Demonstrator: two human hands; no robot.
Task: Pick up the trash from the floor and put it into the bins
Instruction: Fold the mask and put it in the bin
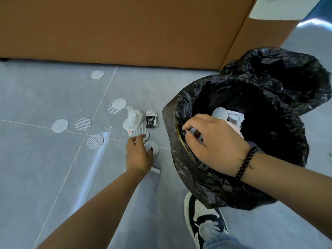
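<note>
Scattered flat on grey floor tiles: plain white round discs [97,74] and patterned foil discs [83,124], two overlapping at [117,105]. Crumpled white tissue [133,118] beside a crushed black-and-white wrapper [151,119], touching more discs. To the right, a bin lined with a black bag [265,90], open-mouthed, already holding a disc and crumpled paper.

I saw a glossy black bin liner [251,177] under my right hand [215,141], whose wrist wore a black bead bracelet [246,162]. Beside my left hand [138,155] lay a plain white disc [153,147] and a disc with a grey brick-like print [142,133]; beyond it, a white tissue [133,117] and a black-and-white wrapper [151,119], perhaps printed. The floor [45,168] was pale grey tile, the cardboard [125,27] brown, the shoe [203,218] navy and white.
</note>
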